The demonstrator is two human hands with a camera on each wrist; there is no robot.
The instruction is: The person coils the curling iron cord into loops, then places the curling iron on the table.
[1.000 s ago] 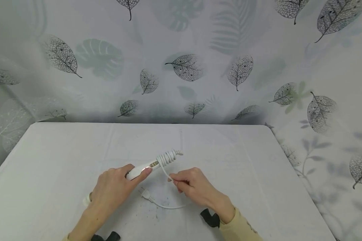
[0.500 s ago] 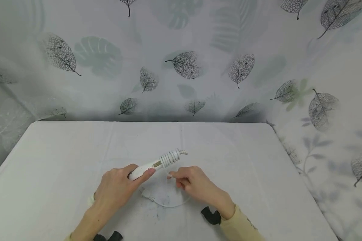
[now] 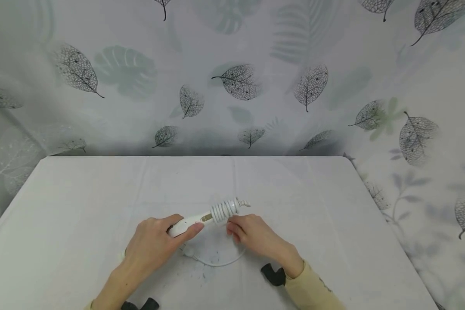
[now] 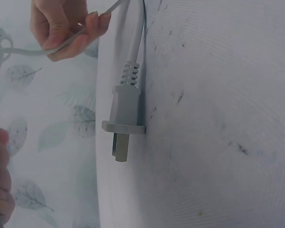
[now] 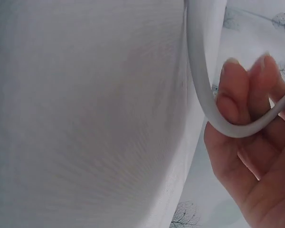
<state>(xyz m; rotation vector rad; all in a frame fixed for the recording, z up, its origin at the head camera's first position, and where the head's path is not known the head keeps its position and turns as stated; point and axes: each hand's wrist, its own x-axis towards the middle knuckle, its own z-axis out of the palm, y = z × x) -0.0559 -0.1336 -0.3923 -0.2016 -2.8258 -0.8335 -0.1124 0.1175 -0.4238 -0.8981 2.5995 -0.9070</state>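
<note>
White cord (image 3: 225,210) coils round the appliance (image 3: 184,225) your left grip (image 3: 154,237) clasps above the worktop (image 3: 97,185); your right grip (image 3: 253,234), pinching the cord's loose run, has closed in beside those turns, apparently guiding it around the appliance.

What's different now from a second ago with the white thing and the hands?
The left hand and the white handle moved a little to the right. The right hand went slightly right too. Nothing was let go: it still holds the cord. The plug stayed on the table.
</note>
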